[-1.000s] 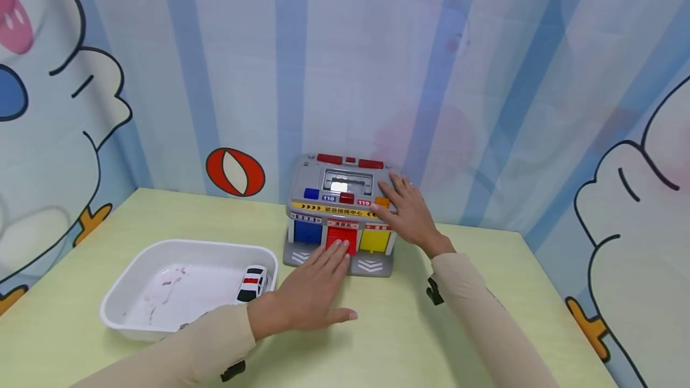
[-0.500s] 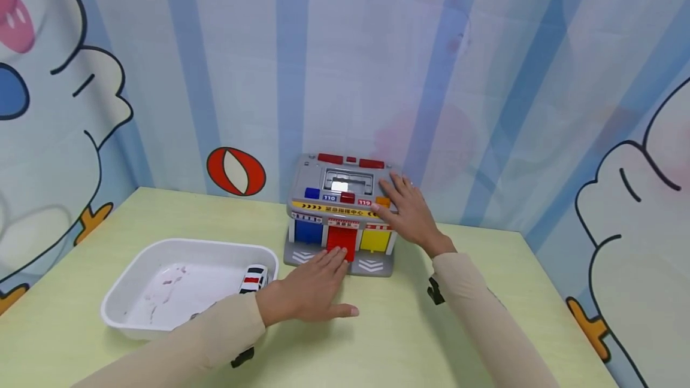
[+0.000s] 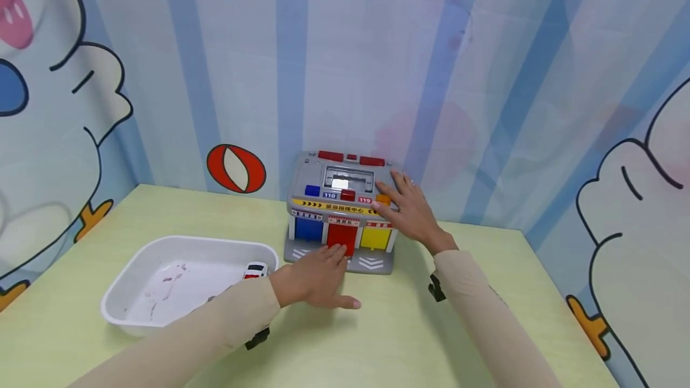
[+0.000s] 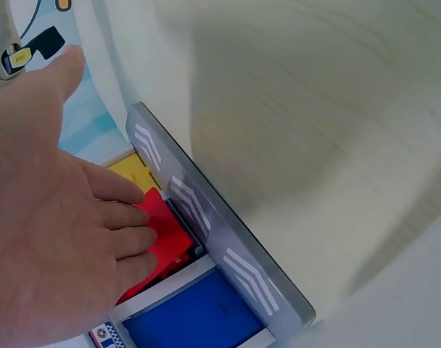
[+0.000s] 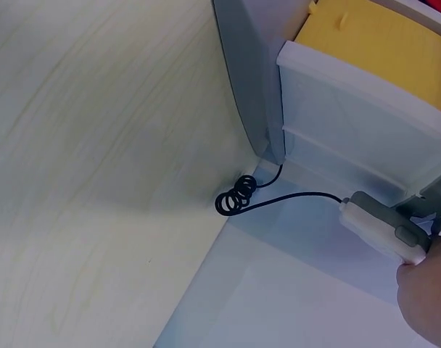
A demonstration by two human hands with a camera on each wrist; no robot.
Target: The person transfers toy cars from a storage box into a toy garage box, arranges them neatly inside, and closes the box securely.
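Note:
A grey toy garage (image 3: 307, 172) stands at the back of the table with blue, red and yellow doors along its front. My left hand (image 3: 318, 277) reaches to the red door (image 3: 342, 237), its fingers straight and the thumb out to the side. In the left wrist view, those fingertips (image 4: 137, 264) touch the red door, which tilts outward from its frame beside the closed blue door (image 4: 195, 312). My right hand (image 3: 412, 208) rests on the right end of the roof, by the orange button (image 3: 383, 199). Only part of that hand shows in the right wrist view.
Left of the garage sits a white tray (image 3: 137, 262) holding a white toy car (image 3: 256, 269), partly hidden behind my left sleeve. A grey-and-white handset (image 5: 384, 226) with a coiled black cord (image 5: 238, 196) hangs at the garage's side. A striped curtain backs the table (image 3: 399, 334).
My left fingertips have slid lower on the red door, uncovering more of it, while the left wrist and forearm have shifted right and forward. The right hand stays on the roof.

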